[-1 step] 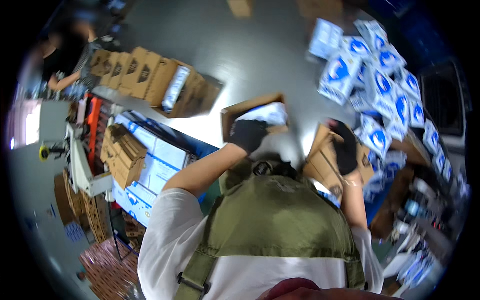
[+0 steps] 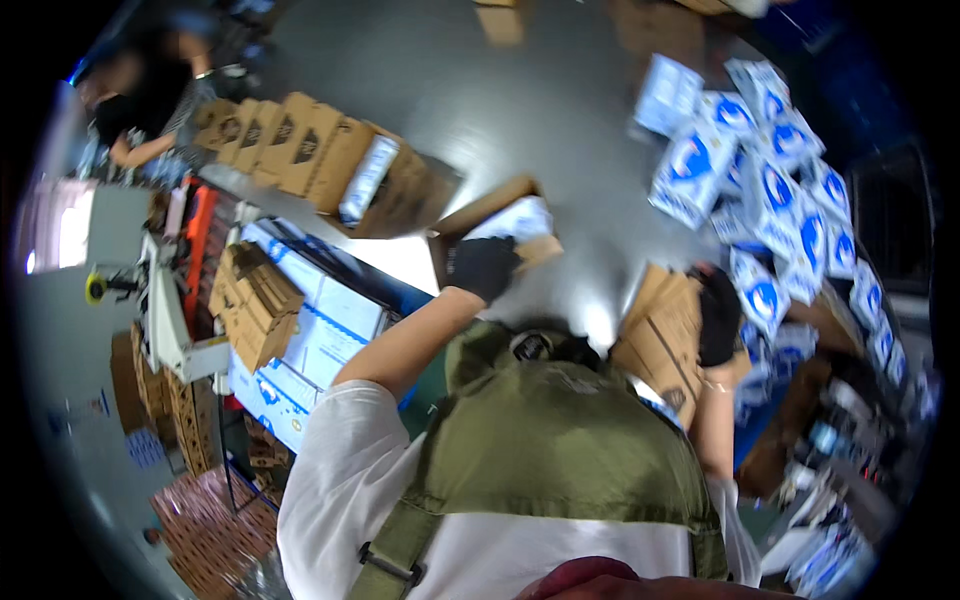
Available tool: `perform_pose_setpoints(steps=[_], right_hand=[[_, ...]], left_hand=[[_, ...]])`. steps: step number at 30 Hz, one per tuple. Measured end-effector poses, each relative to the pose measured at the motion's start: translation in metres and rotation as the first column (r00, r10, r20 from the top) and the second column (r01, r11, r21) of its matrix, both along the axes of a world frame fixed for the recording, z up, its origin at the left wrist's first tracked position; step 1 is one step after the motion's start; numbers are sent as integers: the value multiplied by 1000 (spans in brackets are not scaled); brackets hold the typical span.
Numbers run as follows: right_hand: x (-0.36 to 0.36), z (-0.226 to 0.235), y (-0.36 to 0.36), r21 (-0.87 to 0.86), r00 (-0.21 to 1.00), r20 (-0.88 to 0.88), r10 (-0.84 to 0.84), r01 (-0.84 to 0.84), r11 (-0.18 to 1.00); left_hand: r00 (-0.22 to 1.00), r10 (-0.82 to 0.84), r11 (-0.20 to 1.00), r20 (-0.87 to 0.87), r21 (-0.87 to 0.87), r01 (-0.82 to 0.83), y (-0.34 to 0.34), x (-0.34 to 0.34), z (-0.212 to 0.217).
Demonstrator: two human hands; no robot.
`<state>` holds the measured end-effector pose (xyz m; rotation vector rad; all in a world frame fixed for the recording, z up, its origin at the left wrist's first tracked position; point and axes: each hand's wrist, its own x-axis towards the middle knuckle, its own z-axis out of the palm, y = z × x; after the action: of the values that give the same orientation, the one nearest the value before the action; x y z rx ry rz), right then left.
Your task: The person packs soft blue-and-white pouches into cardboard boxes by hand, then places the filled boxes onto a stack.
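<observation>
The left hand (image 2: 482, 268), in a black glove, rests with its fingers curled over the front edge of an open brown cardboard carton (image 2: 490, 225) that holds a white packet, so the fingers grip the flap and the carton lies directly under and beyond them. The right hand (image 2: 718, 315), also in a black glove, is closed around the top of a flat folded brown cardboard sheet (image 2: 662, 335) which stands tilted to the left of its fingers. Just beyond the right fingers, and to their right, there is a heap of white and blue printed bags (image 2: 770, 190). Beyond the left fingers the grey shiny floor (image 2: 560, 110) reflects light. Far to the left of them a row of brown cartons (image 2: 300, 145) stands, and another person (image 2: 150, 100) bends near its far end.
</observation>
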<state>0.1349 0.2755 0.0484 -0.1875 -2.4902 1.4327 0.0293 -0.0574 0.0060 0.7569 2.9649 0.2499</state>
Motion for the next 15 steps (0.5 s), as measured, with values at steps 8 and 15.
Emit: perform_pose_setpoints(steps=[8, 15], right_hand=[[172, -195, 209, 532, 463, 771, -437, -92, 842], [163, -159, 181, 742, 342, 585, -735, 140, 656]], left_hand=[[755, 636, 734, -156, -176, -655, -191, -94, 1], [415, 617, 442, -669, -141, -886, -207, -201, -74]])
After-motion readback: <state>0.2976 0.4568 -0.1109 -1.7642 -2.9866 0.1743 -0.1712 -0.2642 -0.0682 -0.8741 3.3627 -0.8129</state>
